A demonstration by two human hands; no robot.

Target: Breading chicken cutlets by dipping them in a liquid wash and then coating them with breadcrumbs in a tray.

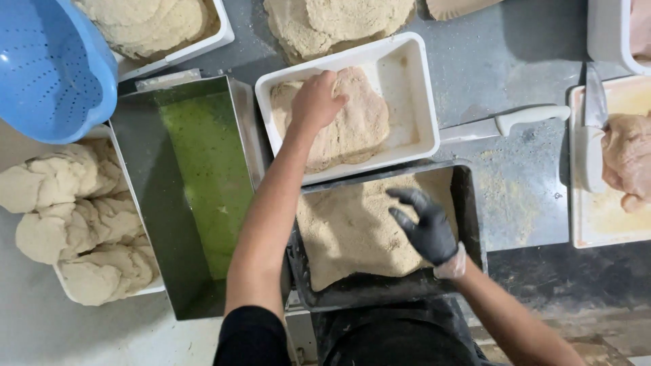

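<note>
Nearest me: dark metal pan of breadcrumbs (352,230), crumb bed spread fairly even, no cutlet visible on it. My right hand (428,227), in a black glove, hovers just above the crumbs, fingers spread apart, holding nothing. My left hand (316,102), bare, lies flat on the breaded cutlet (356,125) in the white tray (407,61) just beyond the pan; fingers together, pressing rather than gripping.

Progress, as judged from the layout: that cutlet is fully coated. More coated pieces are stacked far centre (336,20) and in a far-left tray (146,24). Floured pieces (74,217) wait at left, uncoated. Raw meat (627,159) sits on the cutting board (600,224) at right. So much is left.

Green liquid in the steel pan (207,176), left of the crumbs. Blue colander (47,68) far left. White-handled knife (505,123) on the grey counter (515,196), which is dusted with crumbs. Room beyond not visible.
</note>
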